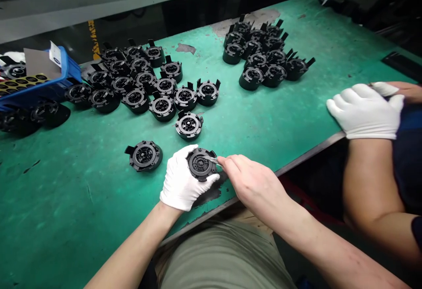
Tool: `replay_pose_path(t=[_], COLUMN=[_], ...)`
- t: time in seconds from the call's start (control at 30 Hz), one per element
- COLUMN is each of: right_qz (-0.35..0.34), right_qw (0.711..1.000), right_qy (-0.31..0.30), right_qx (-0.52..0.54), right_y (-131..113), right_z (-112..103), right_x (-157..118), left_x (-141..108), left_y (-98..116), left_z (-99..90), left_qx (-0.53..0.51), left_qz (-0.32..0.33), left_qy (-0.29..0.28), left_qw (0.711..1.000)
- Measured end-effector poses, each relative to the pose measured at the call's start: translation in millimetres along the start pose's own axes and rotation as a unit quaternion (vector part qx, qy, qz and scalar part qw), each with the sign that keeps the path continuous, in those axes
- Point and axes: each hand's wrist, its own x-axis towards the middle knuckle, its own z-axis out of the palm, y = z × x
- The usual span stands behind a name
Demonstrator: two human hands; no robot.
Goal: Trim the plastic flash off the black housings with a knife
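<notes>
My left hand [181, 181], in a white glove, is wrapped round a round black plastic housing [199, 165] near the table's front edge. Its ribbed, ringed face is turned up towards me. My bare right hand [249, 174] pinches a pair of thin metal tweezers [212, 160], whose tips reach over the face of the housing. Whether the tips grip anything is too small to tell. Left of my gloved hand lies another black housing [145, 156] with a tab sticking out. One more black housing [189, 125] stands just behind the held one.
Several similar housings [161, 106] stand grouped at the back left, and another cluster [252, 78] at the back right. A blue bin [70, 71] with round-label sheets [26, 82] is at far left. Another person's gloved hands [365, 111] rest at the green table's [296, 117] right edge.
</notes>
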Motion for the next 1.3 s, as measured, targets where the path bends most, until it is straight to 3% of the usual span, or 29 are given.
replay_pose_path(t=[0.1,0.2,0.3,0.37,0.57,1.03,1.3], right_qz=[0.001,-0.008,-0.044,-0.079,-0.147,-0.151,-0.199], right_qw=[0.999,0.994,0.989,0.984,0.983,0.978,0.969], right_qy=[0.032,0.059,0.008,-0.032,-0.051,-0.071,-0.08], right_qx=[0.037,0.088,0.138,0.154,0.094,0.126,0.12], right_y=[9.1,33.1,61.8,75.2,81.1,87.2,95.9], right_z=[-7.4,-10.6,-5.9,-0.2,8.5,11.2,10.7], right_x=[-7.4,-14.3,-8.8,1.7,26.4,33.2,38.6], left_x=[7.3,21.7,36.3,42.2,42.4,42.4,43.5], left_y=[-3.1,-10.0,-18.0,-21.5,-21.2,-21.0,-21.7], left_z=[-6.5,-19.5,-32.0,-36.6,-36.9,-36.6,-39.1], left_qx=[-0.057,-0.101,-0.124,-0.135,-0.146,-0.143,-0.144], left_qz=[-0.011,0.017,0.052,0.055,0.043,0.044,0.043], left_qy=[-0.06,-0.162,-0.272,-0.313,-0.321,-0.313,-0.329], left_qw=[0.996,0.982,0.953,0.939,0.935,0.938,0.932])
